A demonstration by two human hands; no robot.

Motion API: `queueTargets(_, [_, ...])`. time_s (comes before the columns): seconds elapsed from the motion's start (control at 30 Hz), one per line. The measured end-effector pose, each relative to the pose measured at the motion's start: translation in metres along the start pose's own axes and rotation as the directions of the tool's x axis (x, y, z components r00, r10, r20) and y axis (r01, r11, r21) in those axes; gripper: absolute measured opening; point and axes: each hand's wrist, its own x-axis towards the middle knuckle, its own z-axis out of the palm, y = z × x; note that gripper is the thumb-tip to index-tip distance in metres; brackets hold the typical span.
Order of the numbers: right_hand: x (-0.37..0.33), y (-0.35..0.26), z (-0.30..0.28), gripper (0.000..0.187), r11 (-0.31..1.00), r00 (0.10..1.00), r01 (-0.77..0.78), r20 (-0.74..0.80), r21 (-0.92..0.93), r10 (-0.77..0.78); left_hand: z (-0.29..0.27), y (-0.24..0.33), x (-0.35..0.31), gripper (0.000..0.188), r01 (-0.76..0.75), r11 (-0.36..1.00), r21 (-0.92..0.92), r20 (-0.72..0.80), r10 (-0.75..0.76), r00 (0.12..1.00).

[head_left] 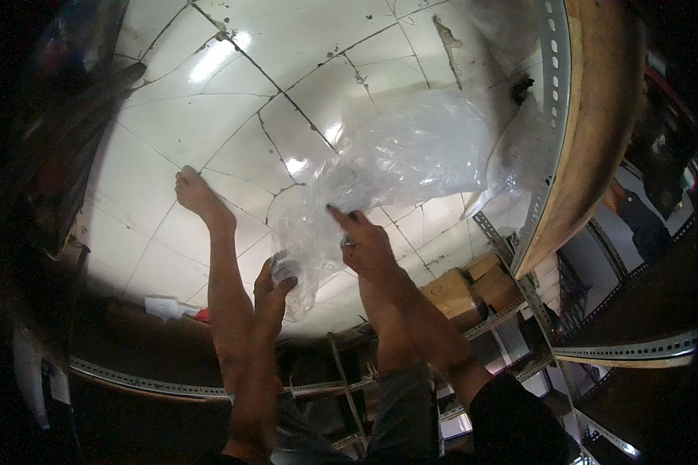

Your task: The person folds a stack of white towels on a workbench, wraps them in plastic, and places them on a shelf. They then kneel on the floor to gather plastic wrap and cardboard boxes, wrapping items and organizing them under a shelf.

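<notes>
A large clear plastic bag (411, 147), crumpled and shiny, lies across the tiled floor, and its narrower near end rises toward my hands. My left hand (267, 298) grips that near end between thumb and fingers. Bunched plastic bulges out beside the thumb. My right hand (368, 249) is against the bag's right side, index finger stretched forward and the other fingers curled in. Something small and shiny shows by those curled fingers, but its kind is unclear.
Cracked white tiles (233, 116) form the floor, with my bare foot (198, 194) at left. A wood-edged metal shelf (589, 139) stands close at right, more plastic beside it. Cardboard boxes (450, 294) sit near lower shelving. A white item (163, 308) lies at lower left.
</notes>
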Motion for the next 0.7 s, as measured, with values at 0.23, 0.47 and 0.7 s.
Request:
queueTargets(0.23, [-0.026,0.024,-0.024,0.067,0.888,0.979,-0.06,-0.146,0.457,0.142,0.056,-0.021,0.045,0.055,-0.133,0.943,-0.306,0.017,0.145,0.989])
queueTargets(0.47, [0.047,0.135,-0.082,0.067,0.988,0.68,-0.144,-0.721,0.048,0.134,0.137,0.006,0.141,0.049,-0.298,0.951,-0.085,0.245,0.31,0.919])
queueTargets(0.7, [0.051,0.17,-0.109,0.024,0.962,0.792,0.251,-0.594,0.11,-0.139,0.162,-0.019,0.181,0.042,-0.266,0.96,0.085,0.439,0.204,0.875])
